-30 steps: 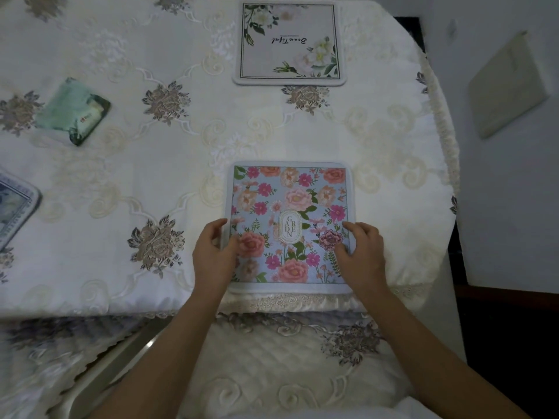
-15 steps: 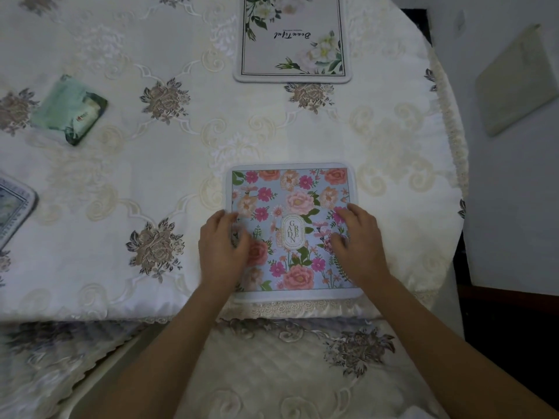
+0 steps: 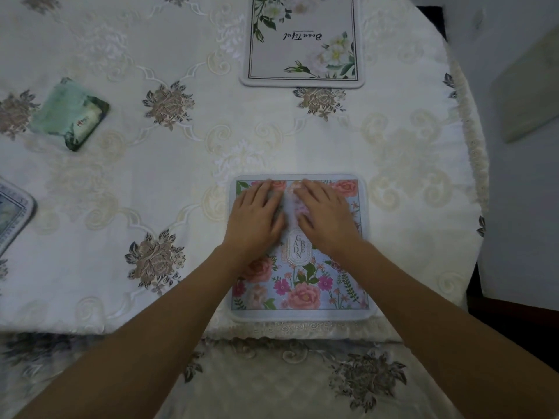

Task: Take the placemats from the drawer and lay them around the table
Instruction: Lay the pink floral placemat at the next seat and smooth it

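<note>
A blue placemat with pink flowers (image 3: 302, 285) lies flat at the near edge of the table (image 3: 181, 164). My left hand (image 3: 255, 219) and my right hand (image 3: 326, 217) rest side by side on its far half, fingers straight and pressing down. A white placemat with pale flowers (image 3: 302, 40) lies at the far side of the table. The corner of a third, grey-blue placemat (image 3: 13, 216) shows at the left edge.
A green wrapped packet (image 3: 71, 114) lies on the embroidered tablecloth at the left. The table's rounded edge runs down the right side, with a pale wall and a beige panel (image 3: 532, 89) beyond. A cushioned chair seat (image 3: 287, 379) sits below the near edge.
Both hands slid from the near corners of the flowered placemat up and inward to its far half. The placemat stayed where it was.
</note>
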